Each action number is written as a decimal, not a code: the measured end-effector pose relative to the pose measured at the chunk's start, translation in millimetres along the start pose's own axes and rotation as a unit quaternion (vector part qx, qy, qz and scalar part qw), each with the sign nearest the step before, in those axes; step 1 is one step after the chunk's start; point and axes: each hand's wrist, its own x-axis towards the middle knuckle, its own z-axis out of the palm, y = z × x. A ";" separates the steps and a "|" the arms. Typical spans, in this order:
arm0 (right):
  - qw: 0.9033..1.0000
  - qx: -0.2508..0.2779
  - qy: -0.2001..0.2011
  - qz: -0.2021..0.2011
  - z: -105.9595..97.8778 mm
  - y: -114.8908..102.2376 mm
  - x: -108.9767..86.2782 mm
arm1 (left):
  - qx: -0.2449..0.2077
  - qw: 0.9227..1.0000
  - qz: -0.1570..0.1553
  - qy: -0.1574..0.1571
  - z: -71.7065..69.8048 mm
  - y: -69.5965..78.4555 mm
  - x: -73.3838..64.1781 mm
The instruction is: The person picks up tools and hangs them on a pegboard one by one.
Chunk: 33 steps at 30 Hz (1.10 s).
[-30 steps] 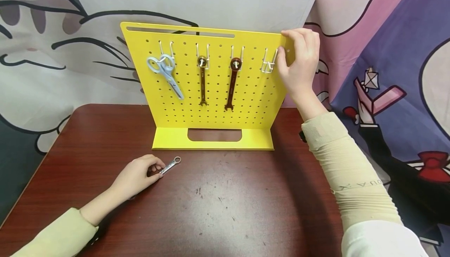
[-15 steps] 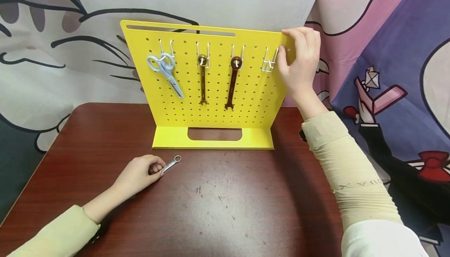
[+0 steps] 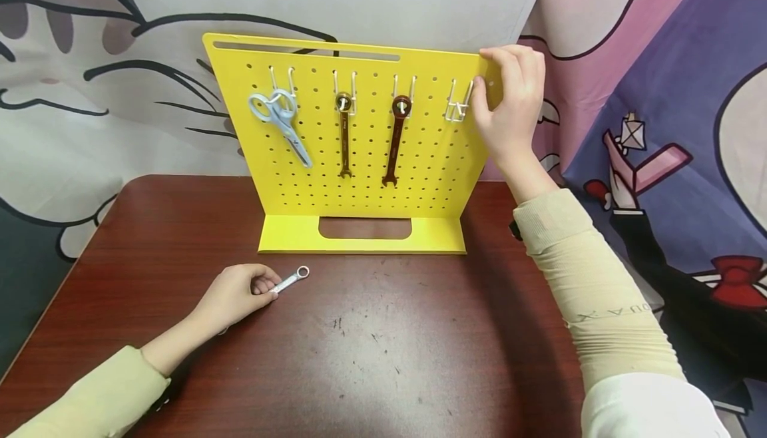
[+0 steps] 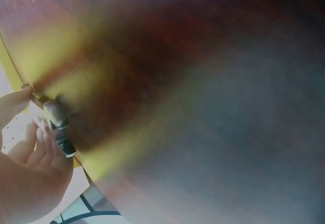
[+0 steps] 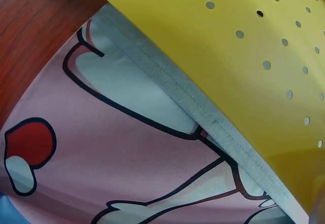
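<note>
My left hand (image 3: 235, 293) is low over the table, pinching a small silver combination wrench (image 3: 290, 282) between thumb and fingers. Its ring end points away toward the board; the other end is hidden by the fingers. In the left wrist view the hand (image 4: 38, 178) appears at the left edge, and much of that picture is blurred. At the upper right corner of a yellow pegboard (image 3: 287, 231), my right hand (image 3: 512, 108) grips the edge, thumb in front. Beside that thumb is a white wire hook (image 3: 457, 110) with nothing hanging on it.
Light-blue scissors (image 3: 286, 128) and two brownish wrenches, one shorter (image 3: 345, 142) and one longer (image 3: 395, 148), hang on the board's other hooks. The board stands at the back of a dark red-brown table (image 3: 383, 345). A printed cloth (image 3: 659, 92) hangs behind.
Both hands keep their places and holds. The whole head view shifts very slightly; otherwise nothing visibly moves.
</note>
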 end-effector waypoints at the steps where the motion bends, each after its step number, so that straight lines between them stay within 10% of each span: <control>1: 1.000 -0.001 0.000 0.001 -0.2 0.1 -0.1 | 0.001 1.000 -0.002 -0.001 0.1 0.0 0.2; 17: 1.000 -0.001 -0.002 0.000 -2.1 -0.5 -1.1 | -0.030 0.999 -0.022 -0.017 1.2 2.2 0.7; 33: 1.000 0.005 0.000 0.000 0.5 1.2 0.2 | 0.026 0.999 0.037 0.004 7.9 20.0 3.0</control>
